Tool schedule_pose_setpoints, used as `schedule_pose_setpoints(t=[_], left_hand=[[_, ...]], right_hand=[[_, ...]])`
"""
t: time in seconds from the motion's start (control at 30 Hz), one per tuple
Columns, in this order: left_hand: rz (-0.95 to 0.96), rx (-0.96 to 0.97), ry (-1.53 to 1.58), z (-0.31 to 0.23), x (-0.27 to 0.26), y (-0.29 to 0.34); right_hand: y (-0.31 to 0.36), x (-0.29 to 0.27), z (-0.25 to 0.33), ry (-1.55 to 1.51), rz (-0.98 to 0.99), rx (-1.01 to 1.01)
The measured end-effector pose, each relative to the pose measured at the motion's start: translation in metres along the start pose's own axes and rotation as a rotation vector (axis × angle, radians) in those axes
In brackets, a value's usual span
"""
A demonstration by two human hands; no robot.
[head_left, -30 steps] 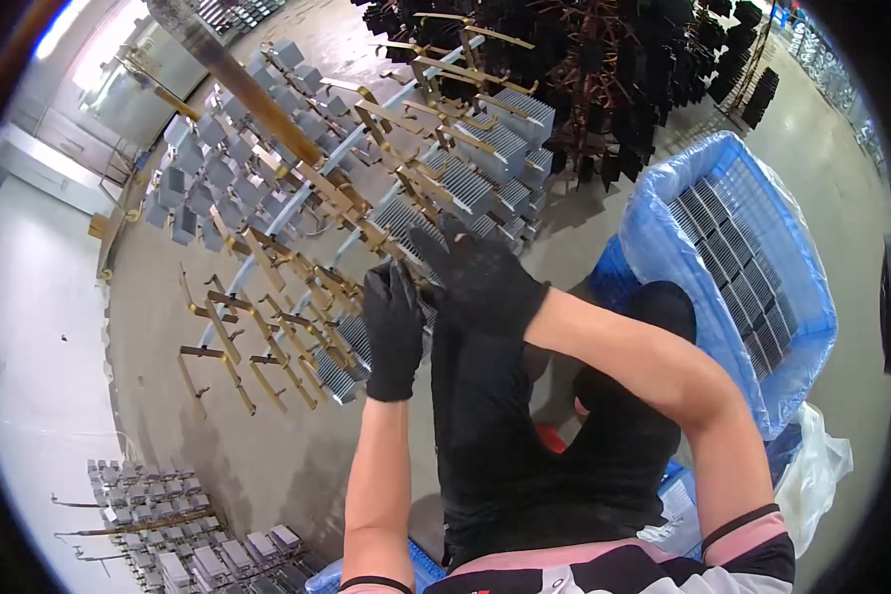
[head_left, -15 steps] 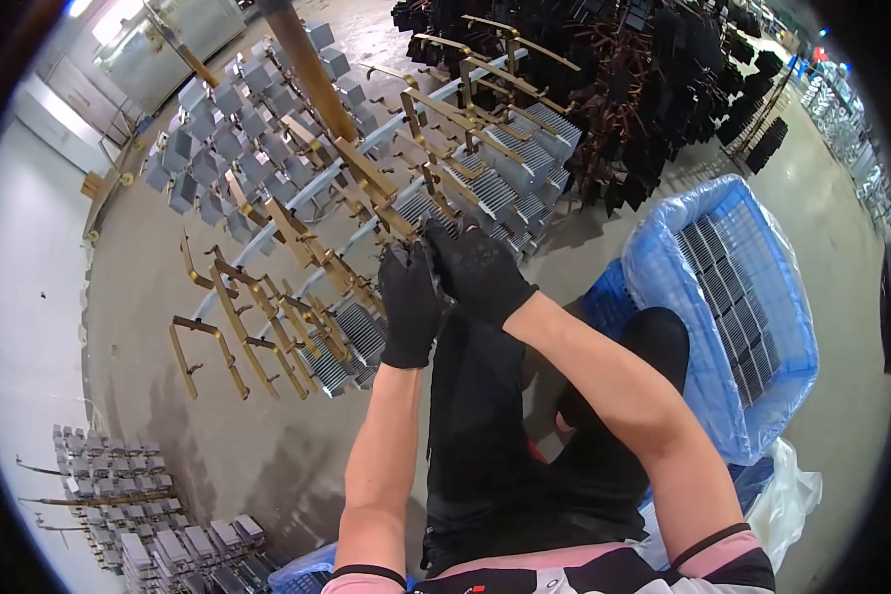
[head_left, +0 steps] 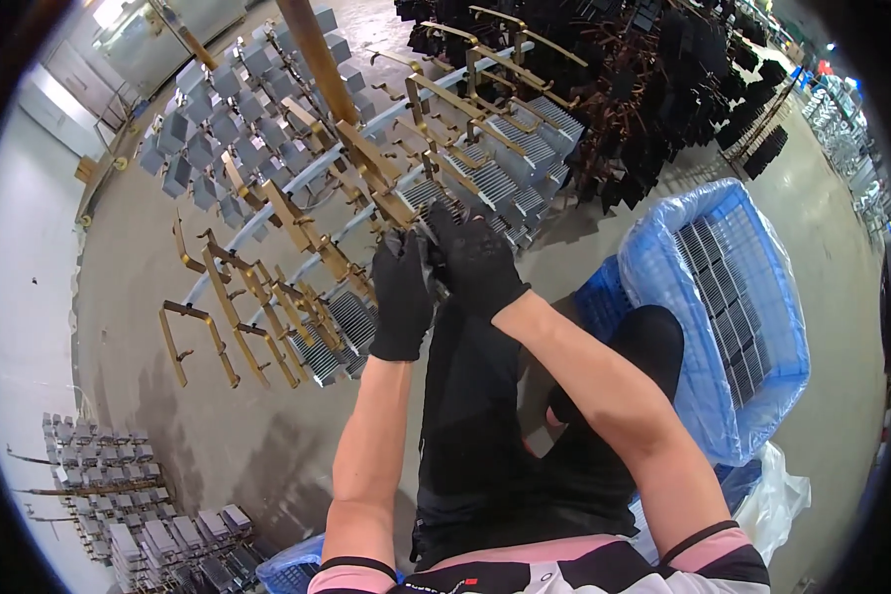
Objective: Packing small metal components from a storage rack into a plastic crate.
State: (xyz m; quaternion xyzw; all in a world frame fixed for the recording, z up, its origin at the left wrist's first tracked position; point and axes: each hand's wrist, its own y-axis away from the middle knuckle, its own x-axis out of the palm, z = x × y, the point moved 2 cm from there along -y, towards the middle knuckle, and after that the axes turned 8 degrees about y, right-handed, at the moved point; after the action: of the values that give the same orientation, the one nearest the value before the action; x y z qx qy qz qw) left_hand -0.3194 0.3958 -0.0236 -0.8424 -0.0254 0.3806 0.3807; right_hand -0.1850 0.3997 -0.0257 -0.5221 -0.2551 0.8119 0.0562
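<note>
My left hand point(head_left: 402, 302) and my right hand point(head_left: 477, 262), both in black gloves, meet at the near side of a hanging rack with brass-coloured hooked bars point(head_left: 371, 168). Their fingers are bent and closed around a small grey metal piece point(head_left: 436, 265), which shows only as a sliver between them; its kind is hidden by the gloves. Silver finned heat sinks point(head_left: 351, 319) hang on the rack just left of my left hand. More finned heat sinks point(head_left: 535, 144) hang beyond my right hand, to the upper right.
A blue crate point(head_left: 777, 267) lined with clear plastic stands at my right, holding rows of finned heat sinks point(head_left: 721, 297). Black parts hang in a dense cluster point(head_left: 629, 89) at the far right. Grey box-shaped parts point(head_left: 228, 124) hang behind the rack, and others point(head_left: 119, 485) stand at lower left.
Both hands stay together at the rack with nearly the same grip. The whole view has shifted slightly, and my hands sit a little further left in it.
</note>
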Motion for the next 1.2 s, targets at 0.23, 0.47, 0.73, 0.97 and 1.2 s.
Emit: schedule_pose_setpoints(t=[0.23, 0.47, 0.73, 0.97, 1.2], left_hand=[[0.001, -0.810, 1.136, -0.005, 0.011, -0.003], [0.035, -0.364, 0.499, 0.026, 0.001, 0.026], [0.049, -0.592, 0.750, -0.038, 0.004, 0.059], [0.066, -0.146, 0.546, -0.070, -0.003, 0.067], [0.204, -0.321, 0.352, -0.090, 0.029, 0.069]], right_hand=[[0.005, 0.013, -0.027, 0.078, -0.226, 0.040], [0.009, -0.007, 0.001, 0.061, -0.184, 0.068], [0.050, -0.105, -0.014, 0.188, -0.285, -0.064], [0.123, -0.274, -0.134, -0.269, -0.173, 0.365], [0.293, -0.350, -0.230, -0.238, -0.134, 0.737]])
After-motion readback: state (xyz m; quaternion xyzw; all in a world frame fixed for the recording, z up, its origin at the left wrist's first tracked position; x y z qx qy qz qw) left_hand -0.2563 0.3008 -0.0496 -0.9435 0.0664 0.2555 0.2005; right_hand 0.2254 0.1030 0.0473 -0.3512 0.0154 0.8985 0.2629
